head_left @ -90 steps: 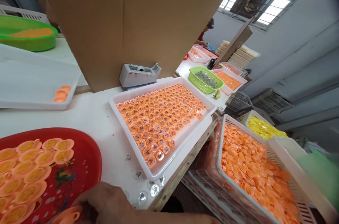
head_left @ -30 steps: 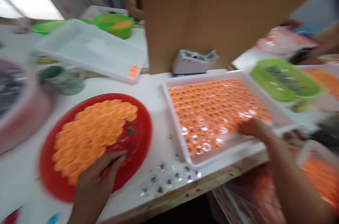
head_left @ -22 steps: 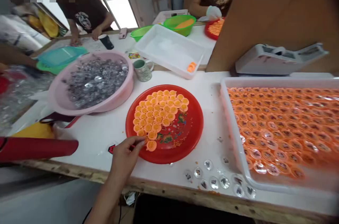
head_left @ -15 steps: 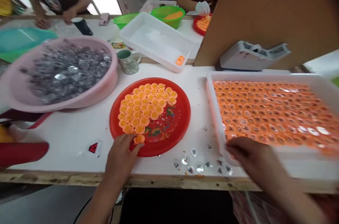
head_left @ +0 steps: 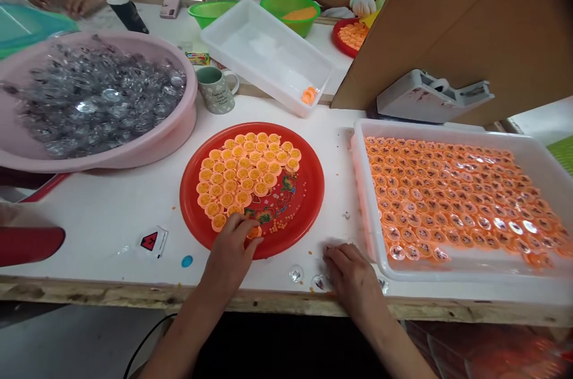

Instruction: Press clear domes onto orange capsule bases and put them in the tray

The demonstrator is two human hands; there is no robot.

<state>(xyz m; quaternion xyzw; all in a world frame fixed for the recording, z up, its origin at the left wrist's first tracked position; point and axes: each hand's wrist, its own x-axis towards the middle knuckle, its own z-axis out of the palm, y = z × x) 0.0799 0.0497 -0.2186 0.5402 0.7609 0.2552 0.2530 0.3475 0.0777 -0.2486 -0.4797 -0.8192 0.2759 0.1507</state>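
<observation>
My left hand [head_left: 228, 253] is closed at the near rim of a red round plate [head_left: 308, 212], with a small orange round cup-like piece [head_left: 254, 232] between thumb and fingers. Many similar orange pieces with yellow centres [head_left: 244, 173] lie close together on the plate. To the right, my right hand [head_left: 353, 277] rests low over the white table, its fingertips pinched together among loose clear printed discs [head_left: 295, 273]; what they hold is hidden. Beside it stands a white tray [head_left: 367, 230] with rows of orange pieces topped by clear discs [head_left: 443, 200].
A pink basin [head_left: 179, 128] heaped with clear discs stands at left, next to a mug [head_left: 217, 92]. Behind the plate, a tilted white tray [head_left: 264, 62] holds orange pieces. A cardboard panel [head_left: 430, 27] and tape dispenser [head_left: 430, 95] stand back right. Two people work across the table.
My right hand has moved left from the tray's front corner to the loose discs. My left hand has shifted slightly right with the orange piece. A blue disc now shows on the table.
</observation>
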